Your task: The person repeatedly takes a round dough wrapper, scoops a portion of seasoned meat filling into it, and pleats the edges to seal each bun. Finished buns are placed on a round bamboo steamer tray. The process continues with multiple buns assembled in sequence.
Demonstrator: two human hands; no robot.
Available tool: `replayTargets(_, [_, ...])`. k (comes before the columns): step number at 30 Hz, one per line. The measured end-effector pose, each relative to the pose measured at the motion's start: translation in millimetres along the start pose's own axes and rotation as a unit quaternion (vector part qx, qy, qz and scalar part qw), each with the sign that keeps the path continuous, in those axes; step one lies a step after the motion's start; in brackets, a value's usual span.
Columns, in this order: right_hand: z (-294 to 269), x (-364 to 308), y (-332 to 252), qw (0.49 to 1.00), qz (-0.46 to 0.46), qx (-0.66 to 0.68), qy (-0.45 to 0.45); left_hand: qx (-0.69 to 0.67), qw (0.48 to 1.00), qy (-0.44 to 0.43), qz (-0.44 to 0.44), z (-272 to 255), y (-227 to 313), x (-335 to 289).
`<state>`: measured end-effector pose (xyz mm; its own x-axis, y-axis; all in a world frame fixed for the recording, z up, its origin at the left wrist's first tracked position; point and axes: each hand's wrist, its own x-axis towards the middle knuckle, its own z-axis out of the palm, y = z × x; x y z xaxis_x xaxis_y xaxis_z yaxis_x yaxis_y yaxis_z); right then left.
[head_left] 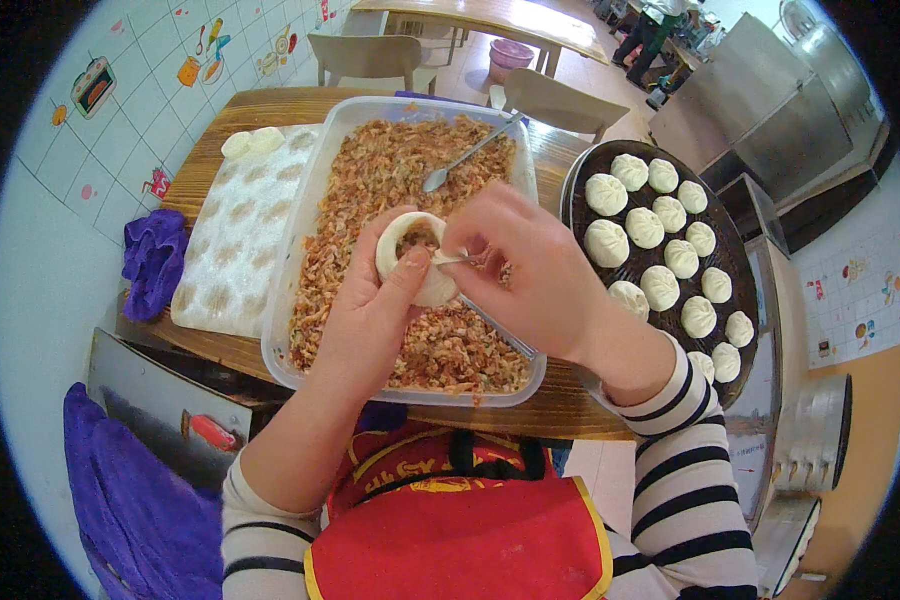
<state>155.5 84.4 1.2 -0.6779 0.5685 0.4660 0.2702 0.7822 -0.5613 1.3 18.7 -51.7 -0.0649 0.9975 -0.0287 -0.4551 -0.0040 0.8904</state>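
Observation:
My left hand (pixel 370 300) is closed around a round white dough wrapper (pixel 388 250), cupped open with brown filling inside, its thumb on the near rim. At the wrapper's right edge, my right hand (pixel 530 270) is closed, slightly blurred, on a slim metal utensil (pixel 460 259). The utensil's kind is partly hidden by the fingers; a grey length shows below the palm. Beneath both hands is a large clear plastic tub (pixel 279 330) of chopped, reddish-brown filling (pixel 370 170). A metal spoon (pixel 436 180) lies on the filling, its handle resting towards the far right rim.
Right of the tub, a round dark steamer tray (pixel 625 222) bears several pleated buns (pixel 644 228). On the left lie a white dimpled sheet (pixel 232 240) with two pale dough rounds (pixel 252 143) and a purple cloth (pixel 154 262). Beyond the wooden table (pixel 232 120) stand chairs (pixel 370 58); a person (pixel 654 35) is farther back.

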Motion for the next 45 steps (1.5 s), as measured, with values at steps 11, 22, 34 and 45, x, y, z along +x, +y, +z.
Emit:
replayTargets(11, [-1,0,0,0.998,0.037,0.027,0.036,0.117,0.992,-0.031,0.039,0,9,1])
replayTargets(22, [9,-9,-17,0.988,-0.145,-0.003,0.044,-0.201,0.974,-0.07,-0.079,-13,6,6])
replayTargets(34, [11,-4,-21,0.994,-0.076,-0.041,0.06,-0.147,0.973,0.047,-0.171,-8,16,10])
replayTargets(45, [-1,-3,-13,0.996,-0.02,0.083,-0.035,-0.054,0.992,0.012,-0.114,-14,10,4])
